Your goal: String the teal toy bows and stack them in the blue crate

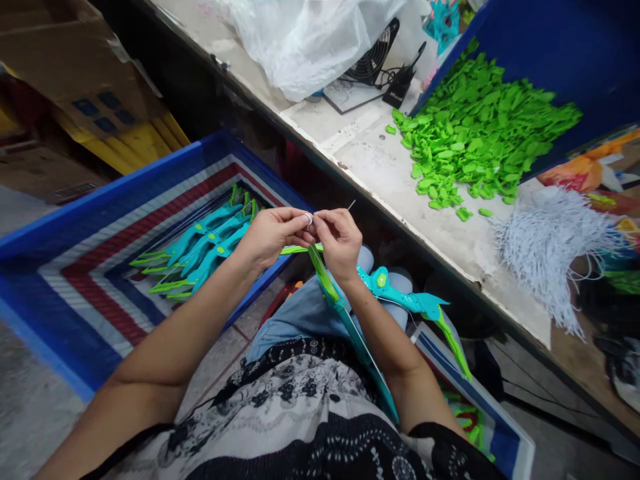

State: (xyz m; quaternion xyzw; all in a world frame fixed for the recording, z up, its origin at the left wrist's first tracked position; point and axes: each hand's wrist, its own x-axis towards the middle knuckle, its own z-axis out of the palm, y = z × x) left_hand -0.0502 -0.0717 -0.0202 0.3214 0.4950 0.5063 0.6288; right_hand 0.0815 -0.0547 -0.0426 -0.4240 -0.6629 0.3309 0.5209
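Observation:
My left hand [274, 235] and my right hand [342, 239] meet in front of my lap, fingers pinched closed. Between the fingertips is a small loop of white string [309, 219]. Under my hands a teal and lime-green plastic toy bow [383, 283] lies across my legs, its right limb slanting down past my right forearm. One lime-green tip comes up below my fingers, and a long teal part runs beneath my right forearm. Whether the string is fastened to that tip is hidden by my fingers.
On the left a blue crate [55, 257] holds several similar bows [213, 237]. A worktable [370, 160] carries a pile of small green plastic pieces [480, 133], a bundle of white strings [555, 247], a plastic bag [310, 40] and a black fan [375, 53]. Another crate [525, 450] stands lower right.

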